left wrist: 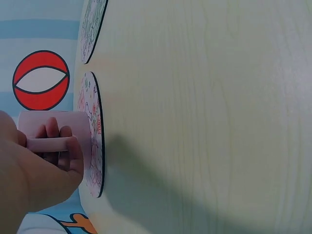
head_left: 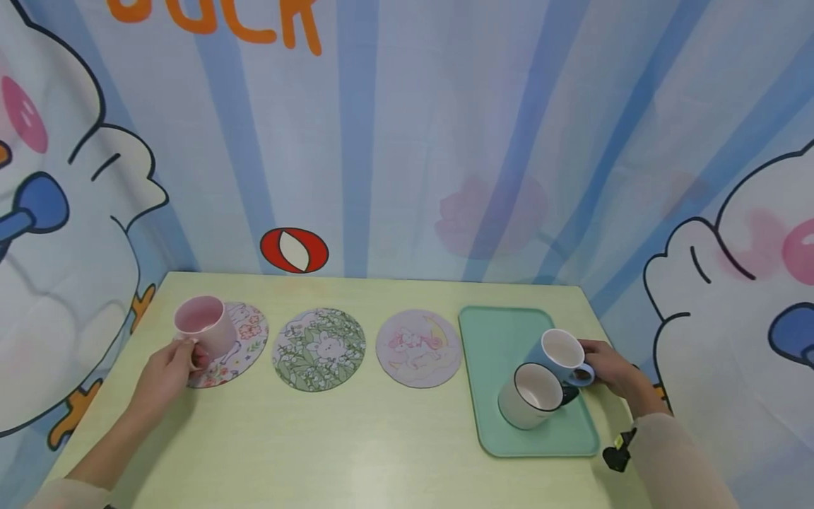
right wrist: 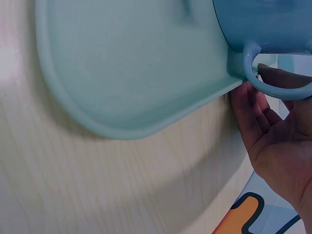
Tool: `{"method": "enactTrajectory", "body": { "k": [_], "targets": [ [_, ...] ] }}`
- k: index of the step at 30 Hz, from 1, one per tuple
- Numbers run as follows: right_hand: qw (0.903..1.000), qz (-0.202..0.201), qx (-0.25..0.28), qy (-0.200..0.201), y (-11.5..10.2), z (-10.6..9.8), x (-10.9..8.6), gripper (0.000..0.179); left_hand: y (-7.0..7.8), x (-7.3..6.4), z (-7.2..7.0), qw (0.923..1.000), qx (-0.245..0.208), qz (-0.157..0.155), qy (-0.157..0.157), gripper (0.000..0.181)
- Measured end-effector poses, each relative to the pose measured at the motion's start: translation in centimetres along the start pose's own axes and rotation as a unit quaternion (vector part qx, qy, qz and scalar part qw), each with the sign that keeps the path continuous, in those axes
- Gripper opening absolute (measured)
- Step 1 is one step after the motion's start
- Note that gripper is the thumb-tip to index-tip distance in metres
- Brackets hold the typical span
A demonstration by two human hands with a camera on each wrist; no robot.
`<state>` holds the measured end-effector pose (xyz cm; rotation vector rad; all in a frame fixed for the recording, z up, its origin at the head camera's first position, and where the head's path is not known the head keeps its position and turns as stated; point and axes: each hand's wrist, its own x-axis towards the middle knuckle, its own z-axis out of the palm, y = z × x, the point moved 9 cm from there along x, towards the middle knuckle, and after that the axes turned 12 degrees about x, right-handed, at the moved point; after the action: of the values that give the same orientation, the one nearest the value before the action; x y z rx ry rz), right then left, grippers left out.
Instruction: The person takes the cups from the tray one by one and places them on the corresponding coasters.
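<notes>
My left hand [head_left: 164, 378] grips the handle of a pink mug [head_left: 216, 329]. The mug is upright on a round floral coaster [head_left: 244, 346] at the table's left; the left wrist view shows fingers curled through the handle [left wrist: 48, 145]. At the right, my right hand [head_left: 613, 371] pinches the outer rim of a mint green tray [head_left: 502, 329], thumb above and fingers along the underside in the right wrist view. A light blue mug [head_left: 553, 360] stands on the tray beside that hand, its handle [right wrist: 275, 90] overlapping the thumb. Before it stands a white mug with a black rim [head_left: 524, 403].
Between pink mug and tray lie two more round coasters, one green with a bunny [head_left: 318, 350], one pale pink with a moon [head_left: 418, 348]. A printed blue striped curtain [head_left: 407, 141] hangs behind the pale wooden table [head_left: 356, 445].
</notes>
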<state>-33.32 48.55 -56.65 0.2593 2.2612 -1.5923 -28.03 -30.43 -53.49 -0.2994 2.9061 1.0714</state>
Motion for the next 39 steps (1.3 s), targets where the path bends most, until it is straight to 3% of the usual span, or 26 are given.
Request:
{"method": "enactTrajectory", "body": {
  "k": [6, 13, 17, 30, 39],
  "targets": [
    [1.0, 0.003, 0.001, -0.004, 0.0, 0.0, 0.1, 0.051, -0.2, -0.2, -1.0, 0.9997, 0.018, -0.002, 0.015, 0.062],
    [0.9999, 0.004, 0.008, -0.007, -0.2, -0.1, 0.2, 0.05, -1.3, 0.2, -1.4, 0.9978, -0.002, -0.062, -0.02, 0.086],
    [1.0, 0.006, 0.005, -0.004, -0.3, -0.2, 0.2, 0.051, -1.4, 0.6, -2.0, 0.9969, -0.016, -0.073, -0.022, 0.089],
    [1.0, 0.007, 0.005, -0.003, 0.1, -0.1, 0.3, 0.05, -0.2, 0.9, -3.4, 0.9984, -0.039, -0.04, -0.01, 0.089],
    [1.0, 0.002, 0.007, -0.006, 0.2, -0.1, 0.2, 0.048, 1.7, 1.4, -5.7, 0.9982, -0.03, -0.008, 0.052, 0.085]
  ]
}}
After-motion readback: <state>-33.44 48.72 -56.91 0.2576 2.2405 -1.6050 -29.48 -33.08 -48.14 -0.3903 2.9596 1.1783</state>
